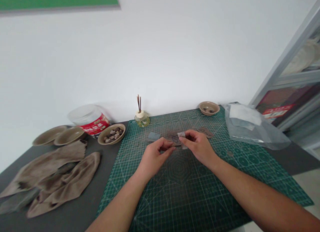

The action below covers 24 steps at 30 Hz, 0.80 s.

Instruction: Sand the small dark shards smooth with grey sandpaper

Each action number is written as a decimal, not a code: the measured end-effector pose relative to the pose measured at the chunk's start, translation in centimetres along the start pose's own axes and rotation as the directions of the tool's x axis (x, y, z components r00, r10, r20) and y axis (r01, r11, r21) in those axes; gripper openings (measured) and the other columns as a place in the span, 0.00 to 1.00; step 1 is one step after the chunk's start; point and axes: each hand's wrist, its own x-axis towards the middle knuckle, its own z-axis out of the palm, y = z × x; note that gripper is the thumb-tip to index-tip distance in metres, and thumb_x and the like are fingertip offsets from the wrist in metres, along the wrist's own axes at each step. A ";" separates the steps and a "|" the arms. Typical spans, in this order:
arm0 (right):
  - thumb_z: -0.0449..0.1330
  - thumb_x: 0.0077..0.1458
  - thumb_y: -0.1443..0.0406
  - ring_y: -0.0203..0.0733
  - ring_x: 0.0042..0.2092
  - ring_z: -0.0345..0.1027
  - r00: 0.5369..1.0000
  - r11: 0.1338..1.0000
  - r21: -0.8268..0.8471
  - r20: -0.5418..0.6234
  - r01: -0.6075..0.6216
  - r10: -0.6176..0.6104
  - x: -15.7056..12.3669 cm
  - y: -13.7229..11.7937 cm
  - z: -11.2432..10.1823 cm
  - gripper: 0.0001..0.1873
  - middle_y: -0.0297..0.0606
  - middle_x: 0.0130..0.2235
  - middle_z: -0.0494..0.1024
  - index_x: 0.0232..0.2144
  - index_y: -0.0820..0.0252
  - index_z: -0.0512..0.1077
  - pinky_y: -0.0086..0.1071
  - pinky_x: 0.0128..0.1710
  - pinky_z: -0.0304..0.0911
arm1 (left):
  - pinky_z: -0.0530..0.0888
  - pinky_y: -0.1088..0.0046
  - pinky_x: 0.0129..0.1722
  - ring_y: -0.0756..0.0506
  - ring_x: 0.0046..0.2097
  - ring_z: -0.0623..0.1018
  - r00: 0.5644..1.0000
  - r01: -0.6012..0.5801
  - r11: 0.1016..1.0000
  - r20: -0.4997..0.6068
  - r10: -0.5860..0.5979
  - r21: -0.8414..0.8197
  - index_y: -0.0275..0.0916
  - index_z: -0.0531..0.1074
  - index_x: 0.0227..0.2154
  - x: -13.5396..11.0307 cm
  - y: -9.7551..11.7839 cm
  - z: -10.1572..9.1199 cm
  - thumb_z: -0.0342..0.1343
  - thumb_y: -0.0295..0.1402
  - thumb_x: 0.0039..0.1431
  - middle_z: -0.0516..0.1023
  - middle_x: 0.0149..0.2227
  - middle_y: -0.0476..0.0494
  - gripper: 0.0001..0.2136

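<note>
grey table [80,205] | green cutting mat [180,198] | brown cloths [57,178] | bowl of pebbles [111,133] | plastic bag [255,132]

From here the cutting mat [212,192] looks like smooth, matt plastic, and the thin brown sheet [173,137] looks papery. The clear plastic bag [252,130] is glossy and crinkled, the brown cloths [60,178] rough and frayed.

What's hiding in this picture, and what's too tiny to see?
In the head view:
- Brown flat piece: the left hand and right hand cover its middle.
- Pale strip: the right hand's fingers hide part of it.
- Small bowl: what's inside is too small to tell.
- Red tub label: the writing is too blurred.
- Brown cloth: the left edge cuts it off.
</note>
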 end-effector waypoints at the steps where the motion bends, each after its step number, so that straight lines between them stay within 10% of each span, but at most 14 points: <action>1: 0.61 0.55 0.60 0.39 0.31 0.69 0.999 0.999 -0.040 0.018 0.035 -0.034 -0.2 -0.3 0.0 0.08 0.34 0.30 0.77 0.32 0.58 0.76 0.31 0.32 0.62 | 0.74 0.71 0.37 0.47 0.35 0.78 1.000 0.014 1.000 -0.009 -0.014 -0.020 0.39 0.73 0.34 0.0 0.0 -0.1 0.60 0.36 0.56 0.80 0.33 0.47 0.07; 24: 0.63 0.57 0.61 0.43 0.40 0.71 0.972 0.960 -0.205 0.176 0.190 -0.155 -0.7 -0.7 0.2 0.08 0.33 0.38 0.82 0.40 0.45 0.80 0.36 0.41 0.64 | 0.71 0.73 0.37 0.48 0.36 0.76 0.997 -0.061 0.988 -0.034 0.066 0.141 0.41 0.77 0.35 -0.1 -0.1 -0.5 0.63 0.35 0.53 0.78 0.32 0.49 0.07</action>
